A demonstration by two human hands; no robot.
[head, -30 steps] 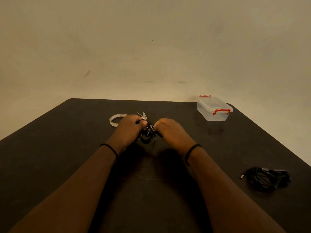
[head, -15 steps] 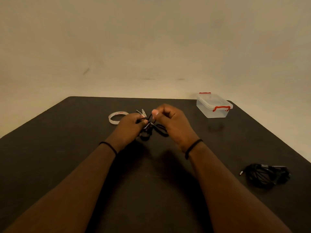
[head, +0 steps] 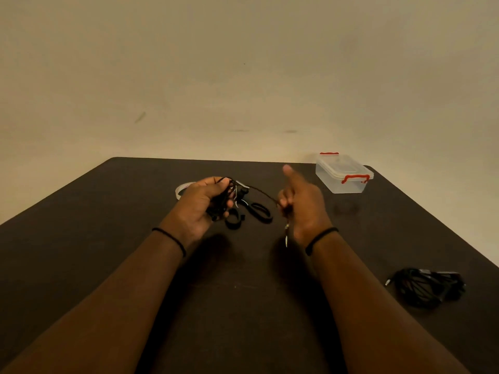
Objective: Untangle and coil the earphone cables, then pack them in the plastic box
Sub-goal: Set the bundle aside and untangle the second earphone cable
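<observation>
Left hand (head: 201, 205) grips the tangled cable (head: 221, 201) while the right hand (head: 301, 206) pinches a freed strand, drawn taut between them above the desk (head: 108, 238) for unpicking; the closed box (head: 344, 174) waits far right.

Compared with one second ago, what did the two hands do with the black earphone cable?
The right hand moved right, away from the left, drawing a strand of the black earphone cable out of the bundle gripped by the left hand. The clear plastic box with red clips and the second black cable pile stayed.
</observation>
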